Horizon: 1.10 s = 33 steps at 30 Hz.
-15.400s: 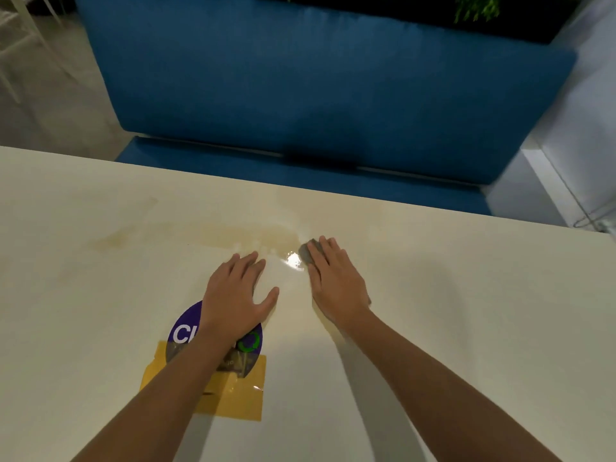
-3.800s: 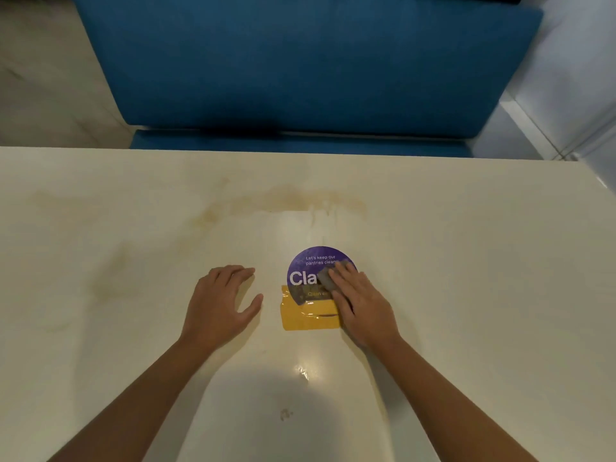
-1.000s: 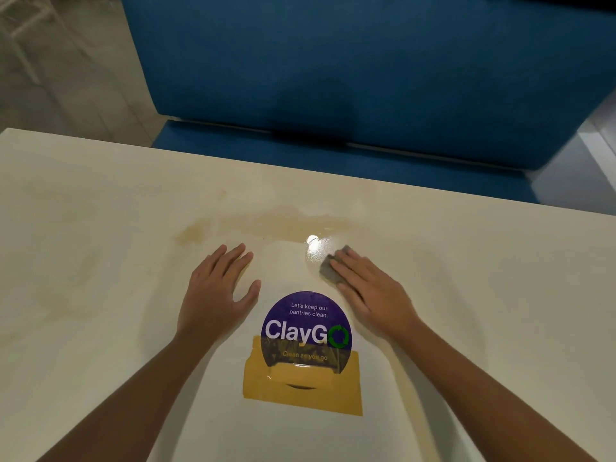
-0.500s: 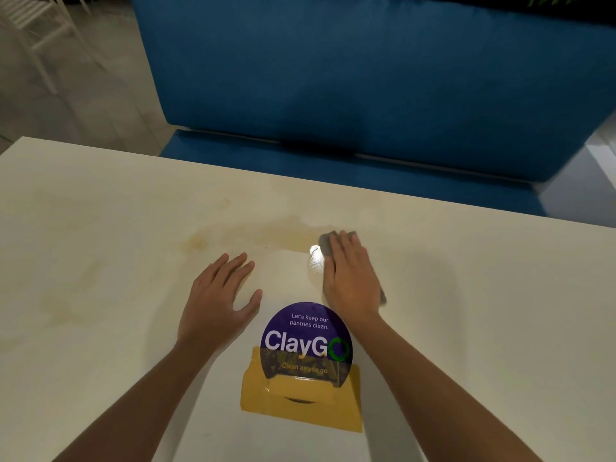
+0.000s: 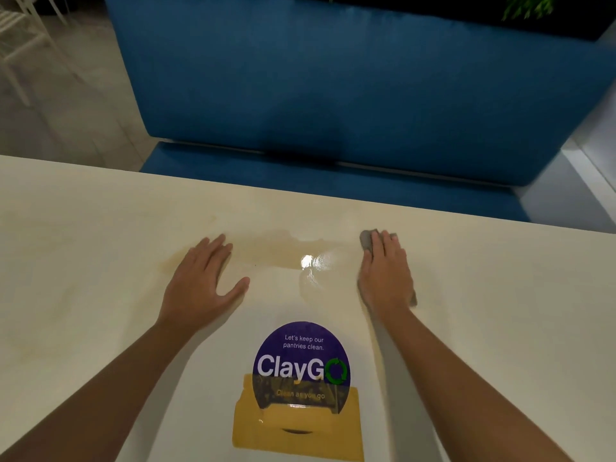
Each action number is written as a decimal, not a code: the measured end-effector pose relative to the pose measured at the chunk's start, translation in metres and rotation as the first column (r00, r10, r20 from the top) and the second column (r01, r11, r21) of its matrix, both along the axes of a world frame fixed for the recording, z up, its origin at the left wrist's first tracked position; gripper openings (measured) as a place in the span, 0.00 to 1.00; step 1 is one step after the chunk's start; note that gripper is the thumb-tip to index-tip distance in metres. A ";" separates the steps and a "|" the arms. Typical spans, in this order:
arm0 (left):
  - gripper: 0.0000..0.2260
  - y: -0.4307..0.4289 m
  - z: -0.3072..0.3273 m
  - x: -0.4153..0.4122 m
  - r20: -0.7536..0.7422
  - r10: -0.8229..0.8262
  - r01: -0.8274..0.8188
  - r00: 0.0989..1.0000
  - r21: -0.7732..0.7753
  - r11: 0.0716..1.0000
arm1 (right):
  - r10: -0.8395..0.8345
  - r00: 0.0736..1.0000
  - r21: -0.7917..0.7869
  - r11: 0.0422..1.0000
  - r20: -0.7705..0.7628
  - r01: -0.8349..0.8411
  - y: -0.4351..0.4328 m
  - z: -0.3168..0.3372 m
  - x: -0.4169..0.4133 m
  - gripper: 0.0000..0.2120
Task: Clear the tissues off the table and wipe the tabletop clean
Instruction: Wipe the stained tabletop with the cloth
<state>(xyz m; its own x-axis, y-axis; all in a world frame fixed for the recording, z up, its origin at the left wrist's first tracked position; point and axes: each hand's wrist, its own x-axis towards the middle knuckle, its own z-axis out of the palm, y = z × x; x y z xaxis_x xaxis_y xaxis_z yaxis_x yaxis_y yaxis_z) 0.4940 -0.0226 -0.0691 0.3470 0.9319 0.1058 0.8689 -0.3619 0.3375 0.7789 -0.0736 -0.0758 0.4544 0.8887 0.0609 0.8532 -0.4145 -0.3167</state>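
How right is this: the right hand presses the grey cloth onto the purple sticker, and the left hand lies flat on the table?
One slip. The head view shows the right hand pressing the cloth onto bare table beyond the sticker. The left hand lies flat on the table.

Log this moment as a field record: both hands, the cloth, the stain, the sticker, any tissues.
left hand: flat on the tabletop, fingers spread, holding nothing
right hand: flat on the grey cloth, pressing it to the tabletop
grey cloth: under the right hand, edges showing past the fingertips and beside the wrist
brown stain: between the hands, wet glare at its right end
ClayGo sticker: nearer the person, lower part under yellow tape
tissues: none in view
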 end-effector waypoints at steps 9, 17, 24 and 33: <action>0.38 0.007 -0.011 0.005 -0.075 0.041 -0.041 0.996 0.005 0.999 | 0.436 0.895 0.101 0.899 -0.098 -0.427 -0.013 0.004 -0.027 0.25; 0.38 0.008 -0.010 0.004 -0.084 0.043 -0.043 0.996 0.001 0.999 | 0.195 0.980 0.291 0.941 -0.048 -0.173 -0.035 0.020 0.041 0.21; 0.37 0.008 -0.011 0.004 -0.080 0.041 -0.040 0.996 0.008 0.999 | 0.027 0.993 0.048 0.998 0.114 -0.033 -0.014 0.010 0.067 0.24; 0.37 0.009 -0.011 0.005 -0.074 0.045 -0.043 0.996 0.015 0.999 | -0.078 0.987 -0.059 0.994 0.139 0.087 0.053 -0.002 0.026 0.23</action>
